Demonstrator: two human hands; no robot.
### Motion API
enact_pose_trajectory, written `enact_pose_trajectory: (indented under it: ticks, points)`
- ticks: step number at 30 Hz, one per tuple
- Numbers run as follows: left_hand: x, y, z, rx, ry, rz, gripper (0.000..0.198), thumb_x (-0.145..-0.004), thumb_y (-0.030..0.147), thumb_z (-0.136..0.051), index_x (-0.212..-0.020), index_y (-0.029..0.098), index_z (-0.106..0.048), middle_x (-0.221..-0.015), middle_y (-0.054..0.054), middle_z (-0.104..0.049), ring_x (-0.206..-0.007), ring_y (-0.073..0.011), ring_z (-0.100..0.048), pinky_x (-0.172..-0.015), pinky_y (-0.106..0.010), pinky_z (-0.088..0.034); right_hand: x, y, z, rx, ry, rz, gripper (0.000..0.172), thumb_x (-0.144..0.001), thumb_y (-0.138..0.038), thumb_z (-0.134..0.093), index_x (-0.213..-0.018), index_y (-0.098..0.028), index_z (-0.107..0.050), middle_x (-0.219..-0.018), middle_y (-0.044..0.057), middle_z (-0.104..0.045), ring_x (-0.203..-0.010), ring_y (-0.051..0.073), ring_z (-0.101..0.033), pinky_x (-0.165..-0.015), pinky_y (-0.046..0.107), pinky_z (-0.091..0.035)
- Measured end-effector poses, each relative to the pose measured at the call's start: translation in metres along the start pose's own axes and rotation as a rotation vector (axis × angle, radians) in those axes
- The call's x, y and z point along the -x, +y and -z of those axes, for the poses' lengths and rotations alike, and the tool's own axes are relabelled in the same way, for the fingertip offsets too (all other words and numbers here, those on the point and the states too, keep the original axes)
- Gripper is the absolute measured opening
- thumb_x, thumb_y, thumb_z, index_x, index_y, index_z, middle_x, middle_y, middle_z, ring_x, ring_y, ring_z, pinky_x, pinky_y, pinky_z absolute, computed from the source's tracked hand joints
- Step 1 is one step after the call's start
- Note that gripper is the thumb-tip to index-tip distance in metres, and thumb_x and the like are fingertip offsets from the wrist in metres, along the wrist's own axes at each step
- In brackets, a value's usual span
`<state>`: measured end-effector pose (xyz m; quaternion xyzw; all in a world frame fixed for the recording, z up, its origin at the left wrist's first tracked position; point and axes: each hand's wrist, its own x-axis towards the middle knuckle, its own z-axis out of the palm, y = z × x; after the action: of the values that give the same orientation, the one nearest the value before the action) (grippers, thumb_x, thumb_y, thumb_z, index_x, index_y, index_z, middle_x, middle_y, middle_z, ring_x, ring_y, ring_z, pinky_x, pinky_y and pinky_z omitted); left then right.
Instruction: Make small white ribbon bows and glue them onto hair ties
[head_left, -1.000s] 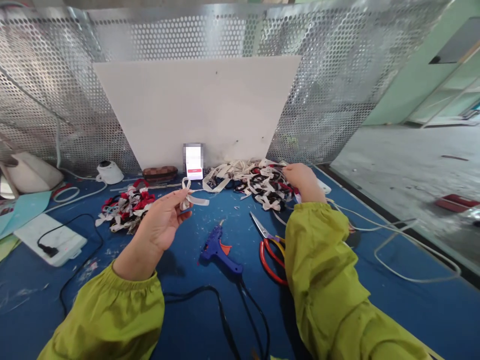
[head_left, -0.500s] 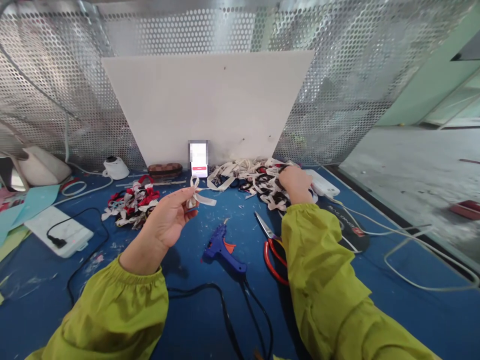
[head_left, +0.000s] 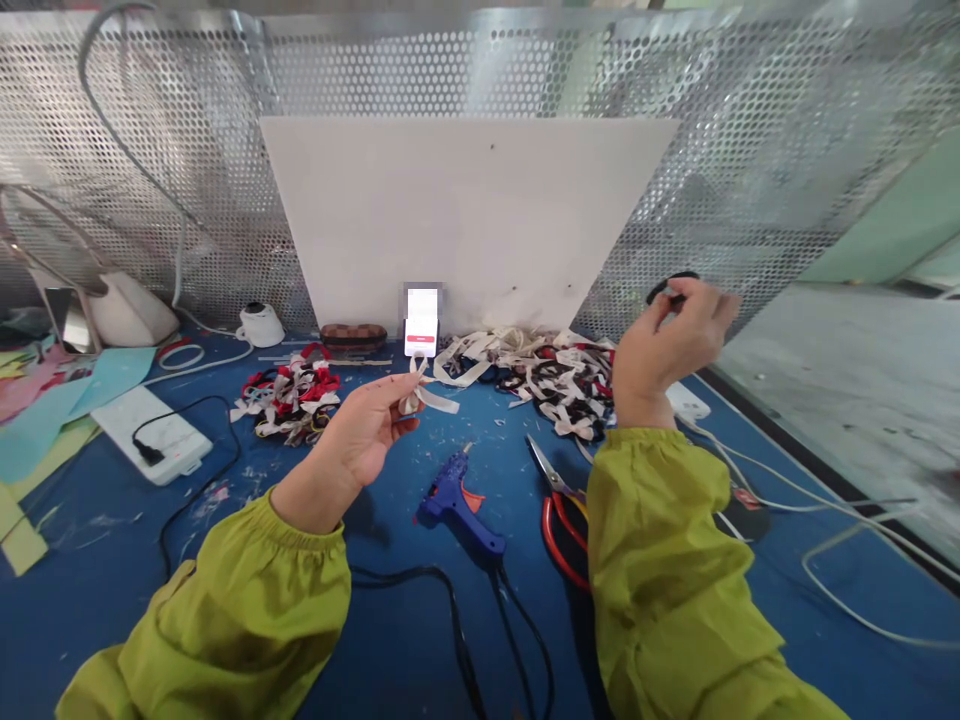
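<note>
My left hand (head_left: pixel 360 432) is raised over the blue table (head_left: pixel 90 620), its fingers pinched on a small cream ribbon bow (head_left: pixel 424 392). Raised at the right, my right hand (head_left: pixel 667 345) pinches a black elastic band (head_left: pixel 671 286) between thumb and fingers. A heap of cream, black and red bows and bands (head_left: pixel 551 370) lies below and left of the right hand. A smaller heap of red, white and black bows (head_left: pixel 294 392) lies left of my left hand. Both arms wear yellow-green sleeves.
A blue glue gun (head_left: pixel 457 500) with a black cord lies between my arms, red-handled scissors (head_left: pixel 559 505) beside it. A white power strip (head_left: pixel 154 435), a phone (head_left: pixel 421 322), a white board (head_left: pixel 465 215), a perforated metal screen (head_left: pixel 750 150) and white cables (head_left: pixel 825 500) surround the work area.
My right hand has lifted out of the heap of bows, now holding a black band up at the right. The left hand still holds the cream bow. The view has shifted left.
</note>
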<state>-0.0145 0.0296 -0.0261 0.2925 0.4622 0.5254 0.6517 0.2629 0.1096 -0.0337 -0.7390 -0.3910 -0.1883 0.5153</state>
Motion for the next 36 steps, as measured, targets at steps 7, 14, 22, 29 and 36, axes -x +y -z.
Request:
enact_pose_trajectory:
  ticks: [7,14,22,29,36]
  points:
    - [0.002,0.001,-0.002,-0.045,-0.045,-0.073,0.018,-0.062,0.021,-0.076,-0.074,0.013,-0.065,-0.069,-0.001,-0.064,-0.064,-0.0107,-0.059,-0.063,-0.024,-0.047,0.002,-0.023,0.019,-0.823,-0.718,-0.262,0.038,-0.071,-0.014,-0.066,-0.109,-0.015,-0.065,-0.074,0.000,-0.061,-0.063,0.014,-0.059,-0.068,0.032,-0.047]
    - [0.008,0.003,-0.004,-0.089,-0.047,-0.171,0.015,-0.054,0.012,-0.066,-0.066,0.016,-0.059,-0.064,0.002,-0.059,-0.061,-0.0093,-0.056,-0.054,-0.020,-0.038,0.039,-0.064,0.046,-1.152,-1.086,-0.139,0.020,-0.074,-0.028,-0.070,-0.090,-0.018,-0.072,-0.068,0.000,-0.066,-0.063,0.010,-0.061,-0.067,0.026,-0.052]
    - [0.009,-0.001,-0.002,-0.210,-0.115,-0.294,0.012,-0.064,0.022,-0.071,-0.072,0.015,-0.065,-0.060,0.004,-0.051,-0.053,-0.0057,-0.040,-0.050,-0.020,-0.030,0.072,-0.087,0.044,-1.078,-1.214,-0.074,0.017,-0.075,-0.031,-0.068,-0.086,-0.017,-0.071,-0.067,-0.001,-0.066,-0.056,0.009,-0.061,-0.061,0.025,-0.052]
    - [0.011,0.000,-0.002,-0.297,-0.165,-0.254,0.026,-0.059,0.024,-0.081,-0.080,0.015,-0.069,-0.063,0.004,-0.053,-0.054,-0.0056,-0.043,-0.050,-0.021,-0.030,0.076,-0.089,0.042,-1.034,-1.192,-0.074,0.018,-0.076,-0.032,-0.067,-0.086,-0.017,-0.071,-0.063,-0.002,-0.064,-0.056,0.009,-0.059,-0.057,0.023,-0.049]
    - [0.006,-0.001,-0.001,-0.209,-0.101,-0.165,0.033,-0.063,0.046,-0.077,-0.067,0.014,-0.069,-0.062,0.000,-0.056,-0.049,-0.0058,-0.042,-0.047,-0.021,-0.030,0.073,-0.086,0.039,-0.981,-1.061,-0.058,0.016,-0.077,-0.028,-0.067,-0.084,-0.015,-0.071,-0.061,-0.001,-0.065,-0.055,0.009,-0.060,-0.055,0.022,-0.048]
